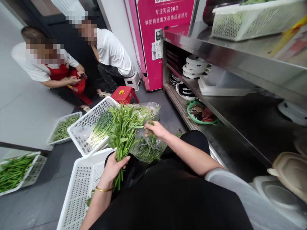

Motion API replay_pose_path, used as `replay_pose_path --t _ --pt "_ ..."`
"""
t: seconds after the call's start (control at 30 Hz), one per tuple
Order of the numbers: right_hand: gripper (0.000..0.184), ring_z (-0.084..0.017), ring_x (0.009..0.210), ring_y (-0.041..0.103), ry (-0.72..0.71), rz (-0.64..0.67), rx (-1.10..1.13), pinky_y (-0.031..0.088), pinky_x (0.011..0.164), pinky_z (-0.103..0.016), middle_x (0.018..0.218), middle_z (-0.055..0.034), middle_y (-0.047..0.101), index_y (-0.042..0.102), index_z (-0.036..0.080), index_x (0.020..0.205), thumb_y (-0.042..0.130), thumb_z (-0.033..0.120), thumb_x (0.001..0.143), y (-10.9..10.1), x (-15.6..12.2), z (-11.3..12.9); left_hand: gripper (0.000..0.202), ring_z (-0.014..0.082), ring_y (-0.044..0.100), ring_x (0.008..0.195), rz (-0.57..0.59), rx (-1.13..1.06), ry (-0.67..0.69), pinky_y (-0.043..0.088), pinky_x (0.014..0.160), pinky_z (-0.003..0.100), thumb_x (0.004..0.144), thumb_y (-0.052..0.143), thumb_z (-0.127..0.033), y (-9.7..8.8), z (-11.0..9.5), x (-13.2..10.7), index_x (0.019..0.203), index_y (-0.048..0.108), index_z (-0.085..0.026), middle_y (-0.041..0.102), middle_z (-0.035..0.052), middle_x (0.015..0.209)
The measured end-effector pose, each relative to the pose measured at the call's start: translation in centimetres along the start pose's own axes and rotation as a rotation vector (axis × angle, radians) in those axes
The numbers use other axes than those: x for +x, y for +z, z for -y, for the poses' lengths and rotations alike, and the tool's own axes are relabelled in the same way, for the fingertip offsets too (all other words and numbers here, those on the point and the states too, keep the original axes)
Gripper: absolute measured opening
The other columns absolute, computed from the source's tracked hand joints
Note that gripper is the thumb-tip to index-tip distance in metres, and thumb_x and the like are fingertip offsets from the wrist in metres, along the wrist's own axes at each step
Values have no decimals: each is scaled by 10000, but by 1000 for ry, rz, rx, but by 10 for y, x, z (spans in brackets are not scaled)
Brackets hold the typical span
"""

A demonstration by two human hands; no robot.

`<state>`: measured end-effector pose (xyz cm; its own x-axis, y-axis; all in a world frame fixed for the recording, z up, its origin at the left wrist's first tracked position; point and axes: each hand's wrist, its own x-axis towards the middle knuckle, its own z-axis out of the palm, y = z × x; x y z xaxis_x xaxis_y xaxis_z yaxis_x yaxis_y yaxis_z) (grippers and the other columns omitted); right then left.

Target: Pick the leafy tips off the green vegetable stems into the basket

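My left hand (116, 166) is closed round the lower stems of a bunch of leafy green stalks (123, 127), which stands upright over my lap. Just right of the bunch's leaves, my right hand (155, 129) has its fingers curled together. Something small and dark shows at those fingertips, too unclear to name. Beneath the right hand, a clear plastic bag (137, 148) holds loose greens (152, 150). Beside my left forearm sits a white perforated basket (76, 185) with a few leaves in it. Spring onions (100, 129) lie in another white basket (78, 139) beyond it.
Baskets of green beans (64, 127) and green stalks (16, 171) stand at left. A red stool (124, 94) is ahead, near two seated people (59, 73). Along my right runs a steel shelf (216, 54) with dishes and a green basket (192, 116). A pink fridge (153, 73) stands behind.
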<state>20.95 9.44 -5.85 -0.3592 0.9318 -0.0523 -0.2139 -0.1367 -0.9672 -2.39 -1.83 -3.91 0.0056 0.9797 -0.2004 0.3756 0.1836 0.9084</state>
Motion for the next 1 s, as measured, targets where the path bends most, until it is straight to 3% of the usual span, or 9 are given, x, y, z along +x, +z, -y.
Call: replay_pose_path --t 0.1,0.23,0.33,0.47,0.53,0.67,0.77,0.83,1.0 --pt "221 -48 373 394 84 -122 -168 412 414 -199 453 86 430 552 160 717 649 359 697 -64 -16 23 285 119 488 426 -138 153 2 393 439 239 616 729 -339 -37 11 -2 658 497 -177 544 -43 502" --pt "105 -31 362 391 57 -425 -334 335 392 -193 452 44 445 586 136 682 619 217 740 -158 -42 49 273 108 449 383 -269 179 -71 339 386 220 596 744 -312 -85 30 -8 615 511 -173 518 -48 436" --pt "172 -26 332 364 0 -499 -254 351 399 -211 440 42 430 571 158 687 563 284 804 -177 -47 51 260 102 443 366 -330 -70 -103 325 366 212 589 748 -276 -91 38 -5 593 516 -160 511 -36 415" --pt "189 -71 362 450 -16 -431 -48 494 485 -275 471 45 465 613 161 773 576 345 794 -125 -32 36 184 67 395 352 -301 -658 -66 346 374 189 589 710 -154 -64 29 15 642 534 -140 446 -65 407" --pt "234 -111 453 559 73 -328 227 524 548 -300 538 9 546 610 139 846 484 336 850 -89 -19 25 191 47 369 354 -239 -915 -75 364 382 175 619 662 -108 -51 20 26 600 477 -150 407 -77 421" --pt "310 -143 595 645 205 -100 489 533 606 -292 663 -53 650 592 125 921 352 322 920 -44 -6 6 216 41 383 374 -287 -1213 -76 407 399 168 694 563 -51 -52 14 39 582 413 -158 413 -69 457" --pt "356 -149 622 658 248 -5 482 530 607 -283 693 -69 673 598 122 930 325 351 936 -26 -8 0 191 53 417 381 -380 -1216 -109 436 404 179 717 542 -49 -58 18 39 599 438 -157 445 -59 460" --pt "360 -153 640 661 272 53 412 525 607 -282 713 -78 680 611 120 941 348 366 931 -12 -10 -4 143 65 449 388 -388 -1138 -167 455 407 192 708 568 -66 -48 21 37 625 486 -149 498 -40 476" --pt "336 -123 715 628 165 -1 159 483 630 -229 815 -58 671 665 147 922 512 436 847 39 -10 -21 184 85 540 466 -203 -923 -202 465 412 188 586 700 -50 19 16 28 742 615 -97 689 73 693"
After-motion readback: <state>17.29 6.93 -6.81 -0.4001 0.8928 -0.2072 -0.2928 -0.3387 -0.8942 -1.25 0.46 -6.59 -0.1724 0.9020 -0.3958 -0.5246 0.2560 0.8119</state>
